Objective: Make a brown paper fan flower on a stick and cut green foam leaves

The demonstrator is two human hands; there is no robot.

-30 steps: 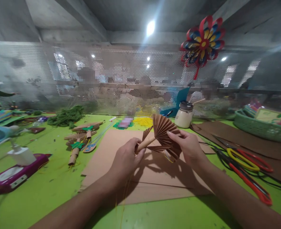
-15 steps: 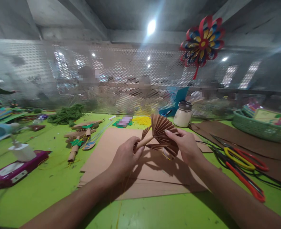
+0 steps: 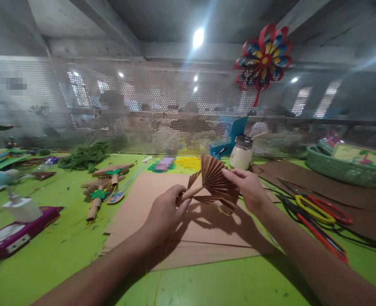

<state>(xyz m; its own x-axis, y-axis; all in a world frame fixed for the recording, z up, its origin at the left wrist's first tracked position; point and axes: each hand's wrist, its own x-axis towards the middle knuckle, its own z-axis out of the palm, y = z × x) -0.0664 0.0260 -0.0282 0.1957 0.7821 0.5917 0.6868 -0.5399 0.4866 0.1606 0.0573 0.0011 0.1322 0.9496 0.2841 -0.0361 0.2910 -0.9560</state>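
My left hand (image 3: 165,210) is closed round the lower end of a rolled brown paper stick (image 3: 191,192). Pleated brown paper fans (image 3: 212,176) spread from the top of that stick like leaves. My right hand (image 3: 249,188) pinches the fans from the right, thumb and fingers pressed on the folds. Both hands hold the piece above sheets of brown cardboard (image 3: 162,229) that lie on the green table (image 3: 47,259).
Red and yellow scissors (image 3: 318,210) lie to the right on dark brown paper. A white glue jar (image 3: 241,153) stands behind the fans, a green basket (image 3: 343,170) at far right. Finished paper trees (image 3: 103,187) and a purple case (image 3: 14,233) sit left. A perforated screen runs along the back.
The hands and the paper piece stay much the same. The view has shifted slightly, and my right fingers have moved a little higher on the fans.
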